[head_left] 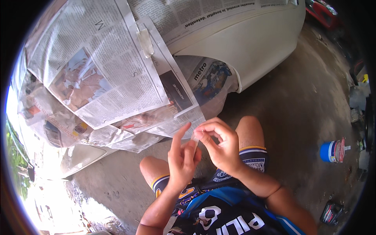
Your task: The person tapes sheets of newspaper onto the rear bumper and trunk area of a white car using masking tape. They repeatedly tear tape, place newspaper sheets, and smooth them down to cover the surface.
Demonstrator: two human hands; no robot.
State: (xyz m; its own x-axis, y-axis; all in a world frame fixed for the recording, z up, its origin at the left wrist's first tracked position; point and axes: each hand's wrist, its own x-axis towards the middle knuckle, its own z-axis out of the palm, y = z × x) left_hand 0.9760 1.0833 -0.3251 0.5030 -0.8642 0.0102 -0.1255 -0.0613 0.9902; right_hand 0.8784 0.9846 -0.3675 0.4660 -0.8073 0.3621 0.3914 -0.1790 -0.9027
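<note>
My left hand (pixel 183 159) and my right hand (pixel 221 147) meet in front of my knees. Between them is a short, pale, translucent strip (pixel 194 141) that looks like a piece of tape. Thumb and forefinger of the right hand pinch its upper end. Lower down, the left thumb and curled fingers grip it, while the left forefinger points up. Just beyond my hands, newspaper sheets (pixel 129 88) cover much of a car. A cream strip of tape (pixel 145 43) joins two sheets. Bare pale bodywork (pixel 250 47) shows beside the paper-filled wheel arch (pixel 209 76).
On the grey floor (pixel 290 129) to the right stands a blue container (pixel 332 151) with a reddish side. Nearer to me is a black bottle (pixel 332 212). Assorted items line the far right edge. Something red (pixel 325 13) is at the top right. Bright daylight enters from the left.
</note>
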